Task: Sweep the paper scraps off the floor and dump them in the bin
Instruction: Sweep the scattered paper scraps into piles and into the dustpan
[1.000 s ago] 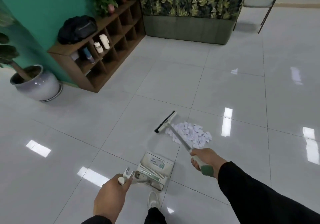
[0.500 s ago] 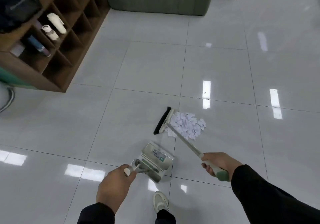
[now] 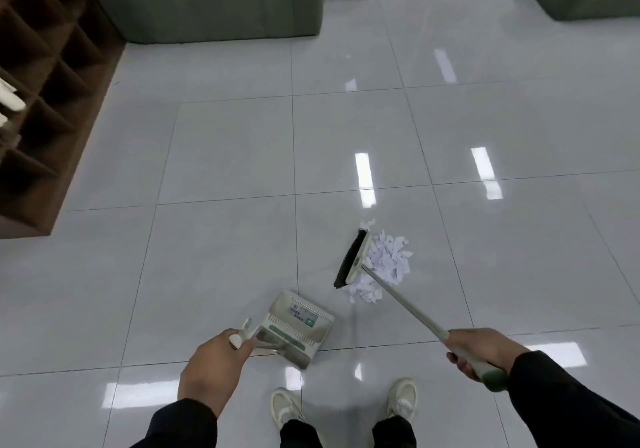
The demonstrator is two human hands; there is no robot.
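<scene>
Since a moment ago the shelf unit [image 3: 41, 101] has slid toward the left edge and both my shoes [image 3: 287, 409] have come into view. My right hand [image 3: 481, 352] grips the broom [image 3: 353, 257] handle, its head touching the paper scraps [image 3: 388, 260]. My left hand [image 3: 213, 364] grips the dustpan [image 3: 294, 326] handle, the pan standing near the scraps, on my side of them.

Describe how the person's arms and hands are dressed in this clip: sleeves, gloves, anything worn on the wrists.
Both hands are bare, with no gloves: the left hand and the right hand show no rings or watch that I can make out. Each arm wears a long black sleeve, plain and unmarked, reaching the wrist: the left sleeve and the right sleeve.
</scene>
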